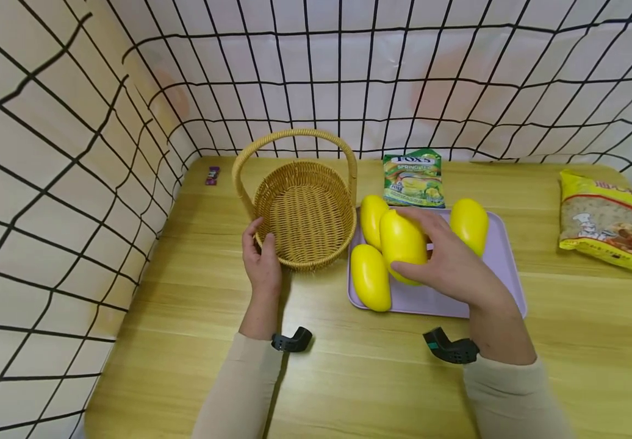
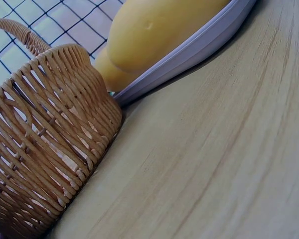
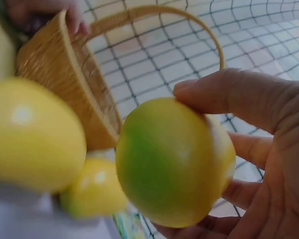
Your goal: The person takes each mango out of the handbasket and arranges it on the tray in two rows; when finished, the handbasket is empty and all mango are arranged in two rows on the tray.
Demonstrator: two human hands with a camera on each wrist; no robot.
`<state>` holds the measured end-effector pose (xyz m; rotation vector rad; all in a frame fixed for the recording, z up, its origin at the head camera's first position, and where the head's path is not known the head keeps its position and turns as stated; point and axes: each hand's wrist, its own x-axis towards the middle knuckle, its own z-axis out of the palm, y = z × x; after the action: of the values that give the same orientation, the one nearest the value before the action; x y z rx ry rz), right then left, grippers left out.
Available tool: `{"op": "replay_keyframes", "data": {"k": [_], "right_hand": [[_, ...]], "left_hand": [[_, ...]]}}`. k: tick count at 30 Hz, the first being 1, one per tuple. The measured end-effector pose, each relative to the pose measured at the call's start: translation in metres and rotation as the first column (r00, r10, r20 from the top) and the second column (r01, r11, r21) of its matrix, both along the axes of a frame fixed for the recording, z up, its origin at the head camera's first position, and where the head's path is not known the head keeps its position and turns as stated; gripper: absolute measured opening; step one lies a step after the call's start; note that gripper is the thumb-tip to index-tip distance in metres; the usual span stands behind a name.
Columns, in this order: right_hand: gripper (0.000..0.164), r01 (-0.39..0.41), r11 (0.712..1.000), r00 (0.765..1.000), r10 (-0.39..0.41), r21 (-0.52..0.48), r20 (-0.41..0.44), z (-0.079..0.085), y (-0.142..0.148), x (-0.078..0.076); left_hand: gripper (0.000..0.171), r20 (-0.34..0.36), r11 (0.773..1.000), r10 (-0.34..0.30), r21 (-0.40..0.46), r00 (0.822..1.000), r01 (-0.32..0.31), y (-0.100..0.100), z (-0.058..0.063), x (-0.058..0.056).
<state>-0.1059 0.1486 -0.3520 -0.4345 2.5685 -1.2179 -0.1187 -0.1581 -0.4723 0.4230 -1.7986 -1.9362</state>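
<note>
My right hand (image 1: 461, 268) holds a yellow mango (image 1: 402, 244) between thumb and fingers above the lilac tray (image 1: 499, 265). In the right wrist view this mango (image 3: 174, 162) shows a green patch on its end. Two more mangoes, one at the back (image 1: 372, 213) and one in front (image 1: 369, 279), lie at the tray's left side. Another mango (image 1: 468, 224) sits at its back right, partly behind my right hand. My left hand (image 1: 263, 268) grips the front left rim of a wicker basket (image 1: 307, 219), which stands upright with its tall handle raised and nothing inside.
Behind the tray lies a green packet (image 1: 413, 178) marked FOX'S. A yellow-edged bag (image 1: 607, 222) rests at the far right, and a small purple packet (image 1: 213, 175) at the back left. Black grid mesh (image 1: 340, 79) borders the wooden table (image 1: 360, 372) at the back and sides.
</note>
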Motion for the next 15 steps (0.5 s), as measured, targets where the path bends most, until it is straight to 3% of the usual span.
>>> {"op": "replay_keyframes", "data": {"k": [8,15], "right_hand": [[0.097,0.100,0.991,0.991,-0.107,0.090,0.085,-0.022,0.031,0.007],[0.099,0.122,0.988,0.985,-0.132,0.097,0.110,-0.044,0.047,0.020]], "left_hand": [[0.040,0.001,1.000,-0.013,-0.010,1.000,0.013,-0.001,-0.001,0.000],[0.040,0.002,1.000,-0.012,0.000,1.000,0.012,-0.001,-0.001,0.000]]}}
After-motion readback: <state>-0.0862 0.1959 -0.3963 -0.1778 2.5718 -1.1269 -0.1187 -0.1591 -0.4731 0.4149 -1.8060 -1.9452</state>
